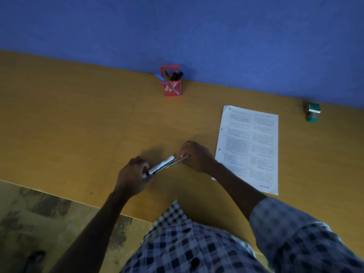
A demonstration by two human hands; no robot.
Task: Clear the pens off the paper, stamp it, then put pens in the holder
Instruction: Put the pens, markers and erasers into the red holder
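— What do the hands have?
— I see my left hand (134, 177) clamped on one end of the pens (163, 164), my right hand (194, 156) pinching the other end.
— And beyond the grip?
— The holder (171, 87) sits far beyond; right of my right hand lies the paper (250, 146), then the stamp (312, 112).

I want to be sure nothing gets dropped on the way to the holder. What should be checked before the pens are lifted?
1. Paper free of pens: ok.
2. Paper stamped: ok, "CANCELLED" shows at its near edge.
3. Stamp set aside, off the paper: ok.
4. Pens gathered between left hand and right hand: ok, though firmness of grip: cannot tell.
5. Room in red holder: cannot tell; it already holds several pens.
6. Desk bare between hands and holder: ok.
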